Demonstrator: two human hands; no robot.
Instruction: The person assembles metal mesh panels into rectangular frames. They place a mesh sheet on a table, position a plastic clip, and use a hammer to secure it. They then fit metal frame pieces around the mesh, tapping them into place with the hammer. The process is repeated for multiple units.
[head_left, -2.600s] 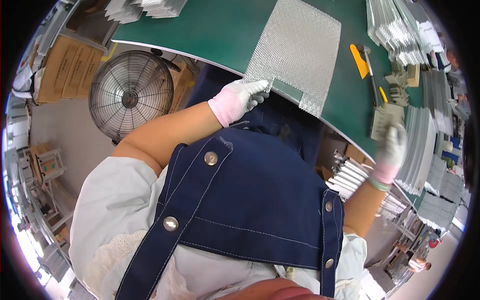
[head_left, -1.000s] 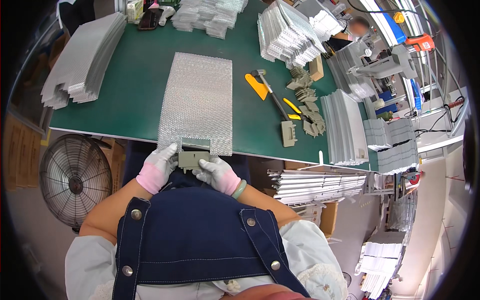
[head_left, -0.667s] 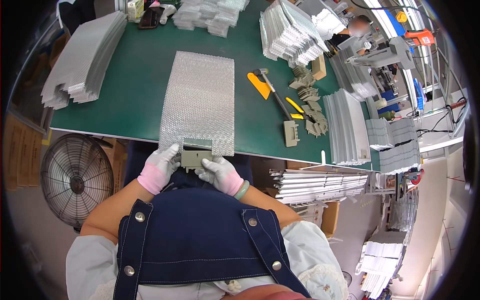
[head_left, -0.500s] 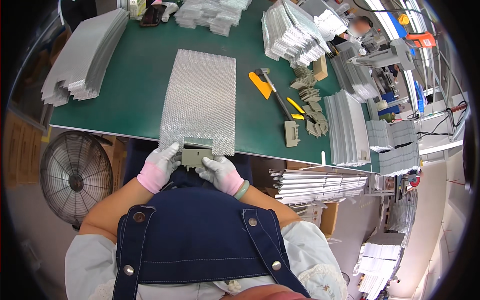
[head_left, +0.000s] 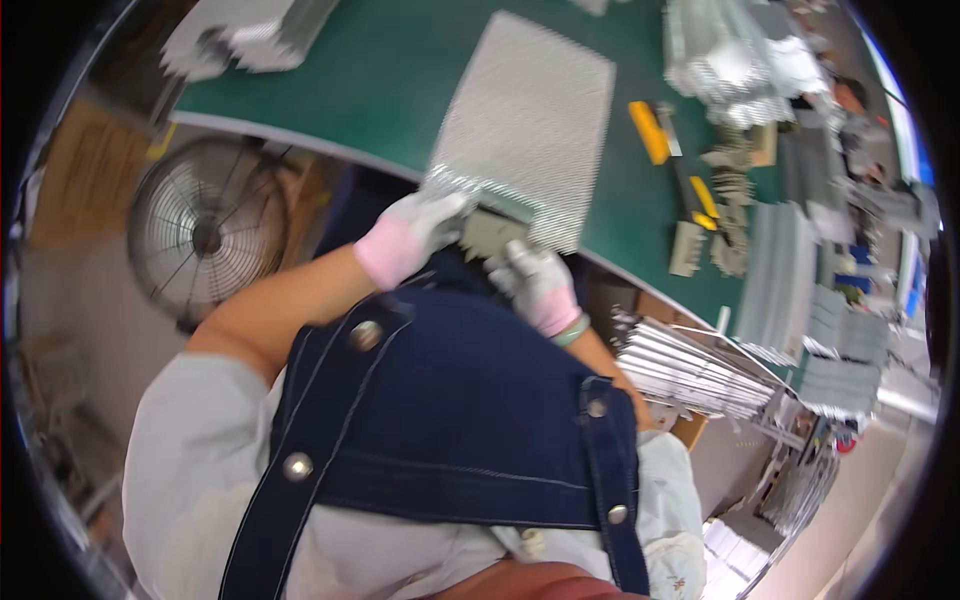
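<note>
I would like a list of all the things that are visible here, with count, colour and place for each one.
Bubble-wrap sheet: one, silvery, on the green table, near edge overhanging.
Small flat part: one, grey-green, between the hands under the sheet's near edge.
Fan: one, metal grille, on the floor at left, below the table.
Cutters: two with yellow, on the table at right.
Stacks of silvery sheets: several, right side and far edge.
Apron: one, dark blue.
Left hand: pale glove with pink cuff, at the sheet's near corner.
Right hand: same glove, at the part.
</note>
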